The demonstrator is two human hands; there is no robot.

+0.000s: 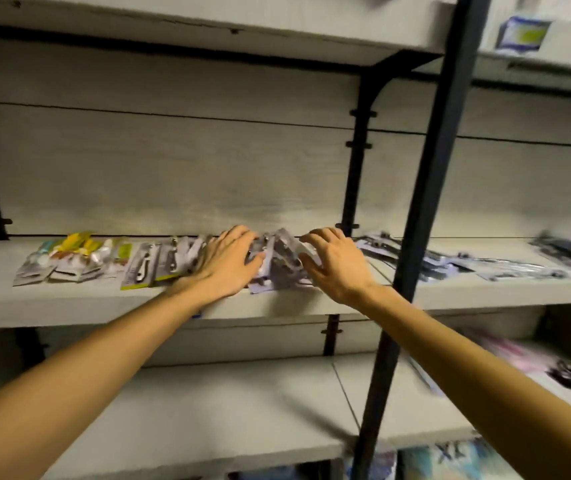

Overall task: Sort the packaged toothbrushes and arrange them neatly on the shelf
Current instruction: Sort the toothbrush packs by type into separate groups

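On the grey shelf board (69, 303) lie rows of packaged toothbrushes. A yellow and white group (76, 258) is at the left, and a grey group with lime edges (157, 265) lies beside it. A purple-backed bunch (277, 265) stands partly on edge in the middle. My left hand (225, 268) rests on the packs just left of that bunch, fingers spread and touching its side. My right hand (334, 263) is at the bunch's right side, fingers bent against the packs. The picture is blurred, so I cannot tell whether either hand grips a pack.
A dark metal upright (426, 209) stands close to my right forearm. Beyond it more dark packaged items (484, 265) lie scattered on the same shelf level. A lower shelf board (242, 410) is below, with pink and white goods (533, 362) at the right.
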